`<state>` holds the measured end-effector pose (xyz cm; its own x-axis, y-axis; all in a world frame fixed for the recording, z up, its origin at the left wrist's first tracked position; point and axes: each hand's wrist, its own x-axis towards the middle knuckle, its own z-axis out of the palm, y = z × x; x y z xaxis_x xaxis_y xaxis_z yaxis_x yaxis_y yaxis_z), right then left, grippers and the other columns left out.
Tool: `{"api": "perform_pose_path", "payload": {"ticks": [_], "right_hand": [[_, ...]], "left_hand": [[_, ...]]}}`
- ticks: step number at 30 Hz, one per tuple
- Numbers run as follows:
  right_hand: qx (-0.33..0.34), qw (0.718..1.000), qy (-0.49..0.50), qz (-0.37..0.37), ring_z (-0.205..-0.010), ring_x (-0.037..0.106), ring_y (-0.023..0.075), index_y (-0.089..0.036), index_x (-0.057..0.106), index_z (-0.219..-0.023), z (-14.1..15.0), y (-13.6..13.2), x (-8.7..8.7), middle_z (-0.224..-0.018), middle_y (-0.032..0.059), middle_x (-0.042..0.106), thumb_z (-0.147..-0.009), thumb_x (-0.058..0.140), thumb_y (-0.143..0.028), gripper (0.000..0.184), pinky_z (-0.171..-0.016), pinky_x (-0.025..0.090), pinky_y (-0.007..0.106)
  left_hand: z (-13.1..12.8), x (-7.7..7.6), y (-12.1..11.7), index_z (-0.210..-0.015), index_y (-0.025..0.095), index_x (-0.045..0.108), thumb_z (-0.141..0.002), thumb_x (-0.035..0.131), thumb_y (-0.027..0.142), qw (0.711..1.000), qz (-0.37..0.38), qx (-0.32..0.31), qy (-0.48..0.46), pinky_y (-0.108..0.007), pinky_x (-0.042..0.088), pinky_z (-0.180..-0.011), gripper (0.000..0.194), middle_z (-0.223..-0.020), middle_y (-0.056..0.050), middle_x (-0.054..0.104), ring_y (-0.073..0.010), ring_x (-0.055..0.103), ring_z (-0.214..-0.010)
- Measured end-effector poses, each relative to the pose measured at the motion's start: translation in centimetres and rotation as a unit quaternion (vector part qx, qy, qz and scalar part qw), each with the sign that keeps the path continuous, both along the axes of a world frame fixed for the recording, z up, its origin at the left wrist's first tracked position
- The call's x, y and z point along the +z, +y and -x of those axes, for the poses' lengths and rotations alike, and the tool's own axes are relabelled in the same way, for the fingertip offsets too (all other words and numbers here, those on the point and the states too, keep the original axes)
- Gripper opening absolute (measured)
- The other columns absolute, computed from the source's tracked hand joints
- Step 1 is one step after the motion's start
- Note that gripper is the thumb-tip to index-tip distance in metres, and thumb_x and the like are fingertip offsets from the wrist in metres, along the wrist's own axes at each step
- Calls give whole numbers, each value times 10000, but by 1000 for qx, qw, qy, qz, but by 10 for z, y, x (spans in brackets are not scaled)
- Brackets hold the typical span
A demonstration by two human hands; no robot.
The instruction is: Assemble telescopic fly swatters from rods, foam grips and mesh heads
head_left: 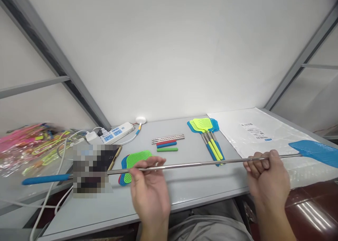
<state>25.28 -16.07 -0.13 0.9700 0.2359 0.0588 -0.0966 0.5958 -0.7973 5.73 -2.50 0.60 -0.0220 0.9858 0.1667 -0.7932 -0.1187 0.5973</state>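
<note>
A long blue fly swatter (317, 151) with its telescopic metal rod drawn out lies level across my view, over the table. Its perforated head is at the right and its blue handle grip at the far left. My left hand (151, 190) holds the rod between thumb and fingers, palm up. Near the head end, my right hand (270, 179) has its fingers closed round the rod. Beneath the left side of the rod is a stack of loose swatter heads (138, 160), green on top, with blue and red ones showing below.
Metal rods (167, 139) and loose grips (167, 149) lie mid-table. Several assembled swatters (204, 124) rest behind the rod, beside a white plastic sheet (237, 132). A power strip (118, 133) with cables and a heap of colourful bagged items (39, 146) occupy the left.
</note>
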Motion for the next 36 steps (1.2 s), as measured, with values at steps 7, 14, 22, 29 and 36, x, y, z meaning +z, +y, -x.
{"api": "perform_pose_path", "payload": {"ticks": [7, 14, 22, 29, 36], "right_hand": [[160, 987, 6, 3, -450, 295, 93, -212, 417, -538, 54, 34, -10, -491, -63, 316, -914, 582, -421, 460, -483, 321, 273], [204, 976, -31, 72, -497, 297, 99, -209, 368, -491, 52, 39, -15, -532, -62, 256, -860, 670, -442, 530, -497, 284, 283], [218, 974, -20, 63, -472, 225, 89, -213, 360, -502, 38, 22, -19, -535, -78, 211, -844, 692, -383, 506, -471, 286, 280], [204, 978, -22, 47, -456, 212, 76, -205, 366, -510, 19, 4, -24, -524, -84, 213, -852, 687, -340, 488, -472, 283, 269], [174, 984, -18, 23, -421, 209, 58, -196, 378, -491, 8, 4, -30, -503, -90, 241, -833, 710, -324, 494, -461, 282, 264]], "left_hand": [[-35, -18, -38, -903, 183, 709, -943, 574, 478, 986, 49, -148, 61, -354, 524, -907, 327, -1073, -108, 740, -232, 668, -1074], [-12, -12, -10, -847, 173, 715, -904, 644, 449, 989, -9, -131, 63, -359, 547, -879, 291, -935, -76, 731, -211, 690, -938], [15, 0, 11, -807, 184, 671, -865, 697, 434, 999, -3, -32, 19, -358, 570, -838, 258, -843, -19, 688, -173, 670, -833], [28, 8, 24, -782, 178, 638, -904, 654, 390, 1000, -4, 9, 0, -345, 565, -802, 246, -805, 9, 636, -156, 623, -806], [37, 16, 38, -767, 207, 587, -922, 638, 341, 997, 45, 11, -61, -308, 528, -813, 211, -783, 78, 641, -108, 595, -765]]}}
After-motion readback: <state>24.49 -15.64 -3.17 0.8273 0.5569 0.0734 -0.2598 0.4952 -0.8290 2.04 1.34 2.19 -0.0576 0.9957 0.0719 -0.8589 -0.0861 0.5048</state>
